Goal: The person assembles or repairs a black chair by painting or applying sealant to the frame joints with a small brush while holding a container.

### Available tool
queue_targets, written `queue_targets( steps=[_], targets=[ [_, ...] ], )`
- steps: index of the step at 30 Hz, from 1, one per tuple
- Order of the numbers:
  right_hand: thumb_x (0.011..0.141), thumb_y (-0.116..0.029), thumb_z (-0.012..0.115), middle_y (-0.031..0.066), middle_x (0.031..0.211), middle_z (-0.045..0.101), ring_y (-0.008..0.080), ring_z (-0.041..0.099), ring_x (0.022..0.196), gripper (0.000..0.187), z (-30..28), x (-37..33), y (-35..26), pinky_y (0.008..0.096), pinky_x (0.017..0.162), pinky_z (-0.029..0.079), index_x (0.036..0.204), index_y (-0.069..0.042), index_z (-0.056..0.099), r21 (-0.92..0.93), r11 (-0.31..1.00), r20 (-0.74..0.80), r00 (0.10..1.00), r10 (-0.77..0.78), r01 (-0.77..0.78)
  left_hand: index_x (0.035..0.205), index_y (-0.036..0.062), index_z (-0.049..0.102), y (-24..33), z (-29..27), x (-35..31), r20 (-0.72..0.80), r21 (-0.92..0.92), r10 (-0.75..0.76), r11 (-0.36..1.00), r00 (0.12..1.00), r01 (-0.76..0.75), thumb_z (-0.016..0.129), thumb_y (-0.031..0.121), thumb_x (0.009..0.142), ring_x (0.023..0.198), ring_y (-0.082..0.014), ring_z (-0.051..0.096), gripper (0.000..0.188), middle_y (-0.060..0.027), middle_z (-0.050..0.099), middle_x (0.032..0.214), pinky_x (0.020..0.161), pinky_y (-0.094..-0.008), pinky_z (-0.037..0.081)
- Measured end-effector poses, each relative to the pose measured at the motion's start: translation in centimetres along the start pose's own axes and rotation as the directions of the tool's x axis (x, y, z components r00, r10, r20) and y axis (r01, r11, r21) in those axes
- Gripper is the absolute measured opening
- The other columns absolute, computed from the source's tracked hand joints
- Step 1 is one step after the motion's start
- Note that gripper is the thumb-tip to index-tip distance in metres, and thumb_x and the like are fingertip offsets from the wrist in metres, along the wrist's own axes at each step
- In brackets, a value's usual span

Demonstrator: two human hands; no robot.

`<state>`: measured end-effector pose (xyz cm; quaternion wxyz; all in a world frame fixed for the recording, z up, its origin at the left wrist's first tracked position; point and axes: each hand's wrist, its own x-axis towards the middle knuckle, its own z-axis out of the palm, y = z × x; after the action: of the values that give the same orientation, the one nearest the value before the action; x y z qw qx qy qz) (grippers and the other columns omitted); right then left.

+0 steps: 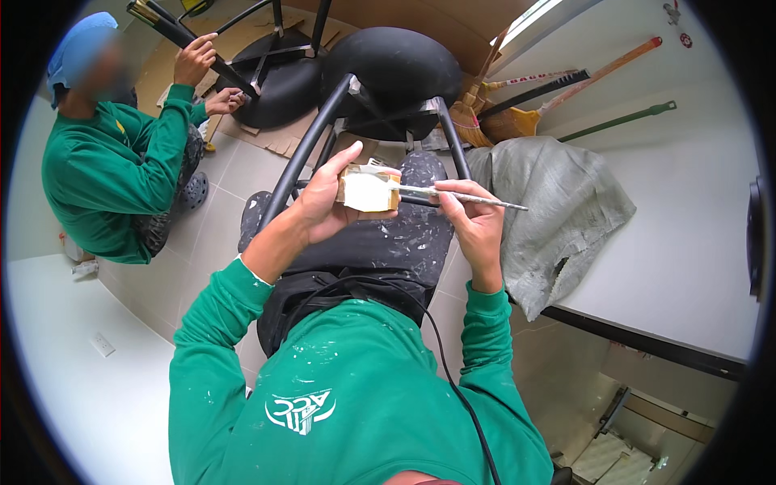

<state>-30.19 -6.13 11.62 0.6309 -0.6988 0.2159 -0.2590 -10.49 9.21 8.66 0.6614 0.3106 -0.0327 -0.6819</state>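
In front of my lap, my left hand (318, 198) is closed around a small cut-open carton (365, 194) with white paint or paste in it. My right hand (477, 229) pinches a thin, paint-smeared brush (493, 201), whose tip reaches into the carton. Just beyond my hands a black round-seated stool (392, 73) lies upturned, its legs pointing toward me. Whitish patches show where its legs join the seat. My left fingers are partly hidden behind the carton.
At the left a co-worker (121, 162) in a green top handles another upturned black stool (275, 85). Brooms (517, 121) lean by the right wall. A grey woven sack (550, 206) drapes over a white surface (671, 267) at my right. Cardboard (283, 133) covers part of the tiled floor.
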Motion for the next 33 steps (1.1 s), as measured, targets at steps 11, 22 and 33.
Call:
queue_targets(
  steps=[11, 22, 33],
  targets=[
    [0.097, -0.007, 0.07, 0.0051, 0.087, 0.072, 0.0087, 0.065, 0.075, 0.017, -0.3, 0.2, 1.0, 0.0221, 0.068, 0.051, 0.109, 0.005, 0.073, 0.039, 0.999, -0.004, 0.999, 0.034, -0.034, 0.136, -0.0092, 0.058, 0.2, 0.5, 0.1, -0.078, 0.015, 0.022, 1.0, 0.997, -0.021, 0.035, 0.058, 0.106, 0.109, -0.0302, 0.069, 0.077, -0.0199, 0.069, 0.124, 0.104, -0.0505, 0.053],
    [0.102, -0.021, 0.058, 0.0086, 0.1, 0.07, 0.0153, 0.066, 0.092, 0.033, -5.0, 9.5, 7.1, 0.031, 0.082, 0.056, 0.124, 0.001, 0.068, 0.677, 0.718, -0.06, 0.96, 0.272, -0.161, 0.133, -0.0098, 0.058, 2.9, -6.8, 3.2, -0.178, -0.03, 0.315, 0.945, 0.932, -0.325, 0.04, 0.059, 0.104, 0.111, -0.032, 0.068, 0.077, -0.0204, 0.068, 0.121, 0.101, -0.0496, 0.056],
    [0.099, -0.016, 0.065, 0.0079, 0.101, 0.072, 0.0154, 0.069, 0.09, 0.026, -2.3, 19.3, 19.5, 0.0304, 0.085, 0.058, 0.12, -0.001, 0.067, 0.494, 0.816, 0.109, 0.953, 0.284, -0.3, 0.13, -0.0089, 0.057, 6.7, -10.7, 6.2, -0.271, -0.218, 0.542, 0.77, 0.796, -0.599, 0.049, 0.062, 0.1, 0.114, -0.0381, 0.065, 0.077, -0.0215, 0.066, 0.123, 0.105, -0.0566, 0.053]
  ],
)
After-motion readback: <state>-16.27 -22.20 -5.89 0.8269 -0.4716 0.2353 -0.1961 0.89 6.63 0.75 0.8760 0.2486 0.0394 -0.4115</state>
